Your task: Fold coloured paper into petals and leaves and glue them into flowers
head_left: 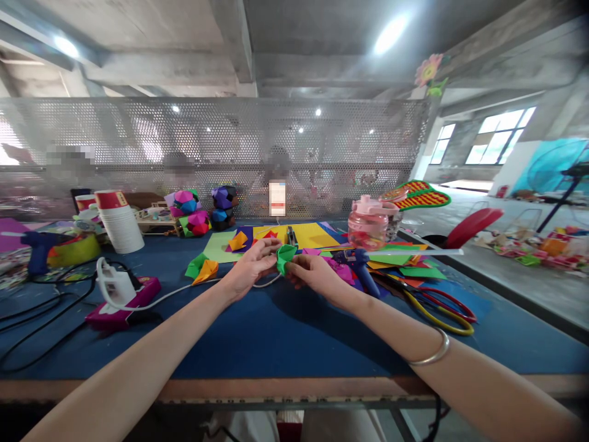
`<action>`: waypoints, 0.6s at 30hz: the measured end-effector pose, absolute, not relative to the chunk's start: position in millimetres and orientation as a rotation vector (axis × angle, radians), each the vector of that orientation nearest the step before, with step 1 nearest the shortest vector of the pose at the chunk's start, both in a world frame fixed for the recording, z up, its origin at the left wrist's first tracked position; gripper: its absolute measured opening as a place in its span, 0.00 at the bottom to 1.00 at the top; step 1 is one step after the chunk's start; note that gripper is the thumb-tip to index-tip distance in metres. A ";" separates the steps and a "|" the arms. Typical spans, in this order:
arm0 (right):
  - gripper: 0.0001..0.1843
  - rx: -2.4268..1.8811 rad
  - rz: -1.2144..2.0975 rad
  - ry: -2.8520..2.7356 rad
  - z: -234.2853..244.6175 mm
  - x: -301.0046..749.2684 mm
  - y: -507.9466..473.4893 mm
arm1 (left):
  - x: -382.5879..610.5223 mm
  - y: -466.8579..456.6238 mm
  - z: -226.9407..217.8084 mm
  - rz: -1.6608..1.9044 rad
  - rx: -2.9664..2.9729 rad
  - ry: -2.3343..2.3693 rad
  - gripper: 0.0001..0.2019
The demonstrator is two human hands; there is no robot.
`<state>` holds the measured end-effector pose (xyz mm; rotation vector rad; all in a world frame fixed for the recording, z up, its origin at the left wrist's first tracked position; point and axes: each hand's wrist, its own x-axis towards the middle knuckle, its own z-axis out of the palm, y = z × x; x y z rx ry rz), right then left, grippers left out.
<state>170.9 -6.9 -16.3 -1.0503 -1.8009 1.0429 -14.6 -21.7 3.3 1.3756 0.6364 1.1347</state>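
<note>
My left hand (pixel 251 267) and my right hand (pixel 313 273) meet above the blue table (pixel 257 331), both pinched on a small folded piece of green paper (pixel 285 256) held between them. A silver bangle (pixel 432 353) circles my right wrist. Just left of my left hand lie a folded green piece (pixel 196 265) and a folded orange piece (pixel 205 271). Flat coloured paper sheets (pixel 304 236) lie just beyond my hands.
A white glue gun (pixel 113 283) rests on a pink stand at left, its cable running toward my hands. A blue glue gun (pixel 361 267), a pink jar (pixel 368 227), hoops (pixel 442 307), stacked paper cups (pixel 119 224) and paper balls (pixel 191 212) surround the work area.
</note>
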 end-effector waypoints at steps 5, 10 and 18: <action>0.11 -1.166 0.670 -1.954 -17.5 176.7 -1.9 | -15.6 -21.3 5.2 1.089 1.422 0.658 0.19; 0.06 -1.170 0.352 -2.103 -14.5 178.7 -6.5 | -19.6 -19.8 7.4 1.089 1.472 0.788 0.21; 0.03 -1.093 0.148 -2.208 -8.5 174.5 -19.3 | -16.8 -8.4 -10.2 1.130 1.972 0.961 0.14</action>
